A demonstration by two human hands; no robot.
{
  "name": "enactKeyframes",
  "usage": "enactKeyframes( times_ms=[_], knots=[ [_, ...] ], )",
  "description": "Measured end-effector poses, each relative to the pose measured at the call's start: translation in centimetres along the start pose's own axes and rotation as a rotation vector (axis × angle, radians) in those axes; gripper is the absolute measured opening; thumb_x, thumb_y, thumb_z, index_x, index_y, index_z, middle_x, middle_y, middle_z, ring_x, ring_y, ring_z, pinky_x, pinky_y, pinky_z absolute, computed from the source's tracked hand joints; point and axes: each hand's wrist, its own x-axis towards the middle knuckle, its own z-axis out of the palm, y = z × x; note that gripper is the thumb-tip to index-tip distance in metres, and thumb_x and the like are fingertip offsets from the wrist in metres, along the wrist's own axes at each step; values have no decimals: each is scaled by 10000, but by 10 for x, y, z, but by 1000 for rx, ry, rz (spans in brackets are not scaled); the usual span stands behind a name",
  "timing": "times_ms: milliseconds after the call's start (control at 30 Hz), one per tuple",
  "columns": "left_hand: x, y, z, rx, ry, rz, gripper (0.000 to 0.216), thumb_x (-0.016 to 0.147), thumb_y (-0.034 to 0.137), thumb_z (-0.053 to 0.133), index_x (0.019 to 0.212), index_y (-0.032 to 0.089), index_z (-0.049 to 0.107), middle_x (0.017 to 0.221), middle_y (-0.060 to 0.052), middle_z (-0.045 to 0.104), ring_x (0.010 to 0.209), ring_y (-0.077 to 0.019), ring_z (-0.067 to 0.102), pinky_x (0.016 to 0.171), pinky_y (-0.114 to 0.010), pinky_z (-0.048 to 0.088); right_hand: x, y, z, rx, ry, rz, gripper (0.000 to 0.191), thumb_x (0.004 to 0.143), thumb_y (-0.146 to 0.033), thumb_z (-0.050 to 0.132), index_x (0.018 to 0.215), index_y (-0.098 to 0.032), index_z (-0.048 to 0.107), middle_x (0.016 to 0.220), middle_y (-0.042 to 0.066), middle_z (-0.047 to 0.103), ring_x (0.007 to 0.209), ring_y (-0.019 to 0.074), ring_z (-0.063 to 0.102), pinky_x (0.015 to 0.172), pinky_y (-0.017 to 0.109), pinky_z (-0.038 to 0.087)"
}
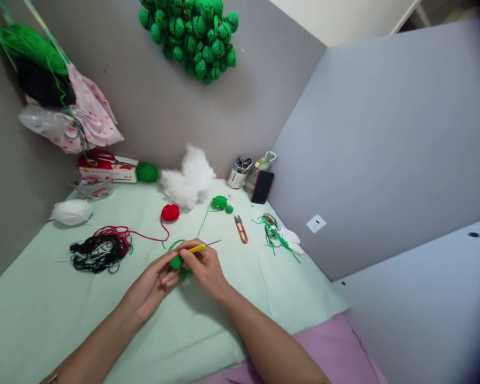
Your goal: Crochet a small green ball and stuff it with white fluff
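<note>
Low over the bench, the left hand pinches a small green crochet piece and the right hand grips a yellow-handled hook. The piece looks only partly worked. Many similar green balls hang on the wall. A tin holds small tools, and a hanging bag holds green yarn.

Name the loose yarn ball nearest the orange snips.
The small green ball beside the snips; red ball and white ball lie farther left.

Rough yarn crochet piece; hook plastic handle, metal tip; tablecloth matt cloth.
</note>
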Motion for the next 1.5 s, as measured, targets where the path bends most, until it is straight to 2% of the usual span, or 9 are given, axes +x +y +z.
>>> enactKeyframes(
  times_ms=[100, 200, 367, 633, 967, 1267, 1367, 1433, 1500],
  knots=[
    [6, -8, -11, 29, -11, 13, 196, 710, 201, 868, 727, 127, 688, 549, 77, 498, 419, -20, 336, 387, -144, 340, 4, 12, -2, 70, -71, 114, 365, 870, -527, 721, 907, -167, 771, 726, 15, 655, 588, 114, 575, 568, 252, 489],
    [6, -11, -15, 67, -28, 38, 201, 710, 229, 879, 752, 122, 714, 610, 41, 594, 440, -24, 383, 404, -148, 366, 7, 18, -6, 131, -105, 187, 421, 829, -569, 746, 917, -157, 757, 588, -28, 584, 537, 107, 551, 559, 246, 475],
    [5, -15, -18, 123, -48, 83, 234, 709, 277, 892, 813, 122, 752, 676, 16, 649, 482, -43, 448, 439, -159, 409, 7, 21, -7, 185, -101, 218, 442, 785, -580, 784, 910, -158, 741, 580, -34, 595, 530, 97, 544, 563, 245, 460],
    [8, -20, -23, 177, -68, 106, 298, 671, 325, 925, 781, 139, 719, 672, 26, 637, 475, -39, 431, 440, -152, 400, 10, 22, -3, 188, -77, 211, 464, 718, -597, 804, 822, -157, 697, 558, -33, 590, 487, 102, 531, 515, 254, 441],
    [6, -24, -22, 224, -27, 135, 424, 581, 401, 970, 775, 152, 686, 673, 34, 628, 484, -36, 422, 448, -145, 377, 7, 25, -1, 188, -60, 185, 423, 754, -573, 795, 786, -164, 691, 546, -52, 563, 473, 87, 503, 504, 241, 419],
    [12, -24, -31, 222, -50, 134, 337, 703, 345, 916, 804, 156, 655, 667, 63, 572, 499, -45, 448, 464, -157, 392, 11, 30, -5, 182, -84, 190, 504, 729, -653, 797, 791, -159, 720, 571, -36, 598, 497, 89, 518, 516, 242, 413],
    [15, -24, -35, 243, -55, 121, 216, 906, 331, 776, 966, 145, 684, 826, 13, 659, 619, -97, 585, 562, -218, 515, 10, 26, -7, 189, -96, 195, 485, 684, -608, 852, 810, -156, 731, 594, -35, 616, 519, 88, 525, 533, 240, 412],
    [16, -23, -37, 268, -61, 104, 259, 990, 339, 685, 1169, 152, 679, 1086, -63, 714, 852, -179, 697, 731, -342, 613, 10, 25, -8, 191, -92, 195, 470, 638, -553, 901, 827, -155, 736, 617, -35, 635, 538, 85, 526, 548, 237, 412],
    [17, -23, -37, 288, -69, 92, 353, 1004, 355, 665, 1305, 172, 644, 1288, -110, 683, 1058, -250, 704, 879, -456, 621, 10, 24, -10, 192, -83, 191, 455, 610, -507, 930, 828, -158, 734, 632, -40, 642, 546, 79, 516, 552, 230, 403]
  ],
)
